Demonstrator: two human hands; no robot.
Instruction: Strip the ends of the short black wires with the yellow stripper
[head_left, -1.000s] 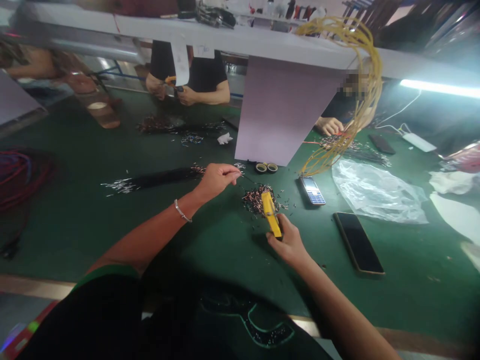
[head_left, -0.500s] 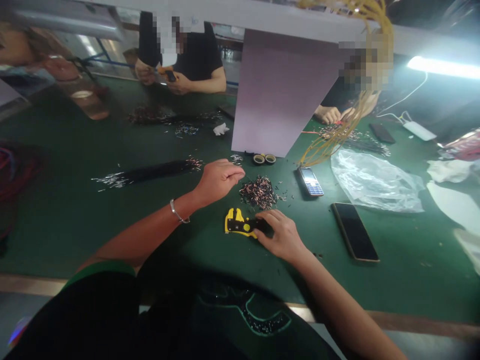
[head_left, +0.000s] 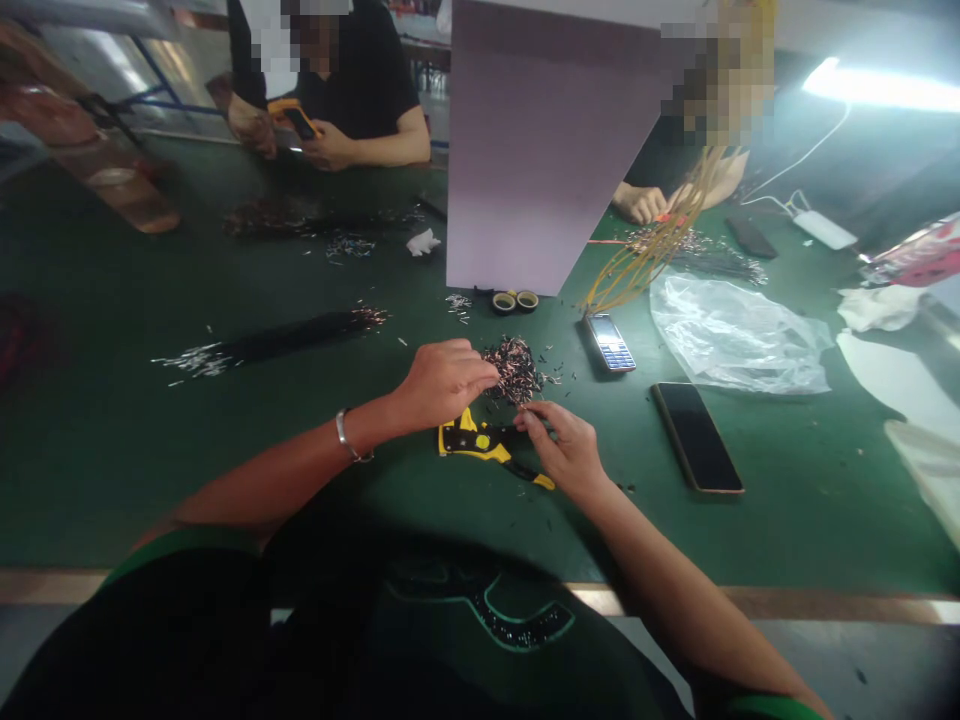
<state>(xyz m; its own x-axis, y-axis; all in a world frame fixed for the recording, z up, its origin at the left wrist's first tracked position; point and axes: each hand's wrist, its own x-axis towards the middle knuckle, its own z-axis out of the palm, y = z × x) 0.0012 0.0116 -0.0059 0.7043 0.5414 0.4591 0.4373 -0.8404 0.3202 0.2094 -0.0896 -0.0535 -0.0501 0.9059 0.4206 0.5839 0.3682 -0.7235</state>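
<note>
My left hand (head_left: pixel 448 382) is closed in a pinch at the left edge of a pile of short black wire pieces with copper ends (head_left: pixel 516 368). Whatever its fingertips hold is too small to make out. My right hand (head_left: pixel 564 446) pinches thumb and forefinger together just below the pile. A small copper-coloured tip shows at those fingers, but the rest is hidden. Between my hands a yellow and black wire stripper (head_left: pixel 474 440) lies on the table, one handle showing and the other running behind my right fingers.
A bundle of black wires (head_left: pixel 292 338) lies left. Two tape rolls (head_left: pixel 516 300) sit by an upright panel (head_left: pixel 544 150). To the right are a keypad phone (head_left: pixel 610 343), a smartphone (head_left: pixel 697 438) and a plastic bag (head_left: pixel 739 335). Two people work across the green table (head_left: pixel 315 500).
My right hand has shifted off the stripper's handles into a fingertip pinch by the pile, baring the lower handle. My left hand has come down closer to the stripper. The camera view has tilted.
</note>
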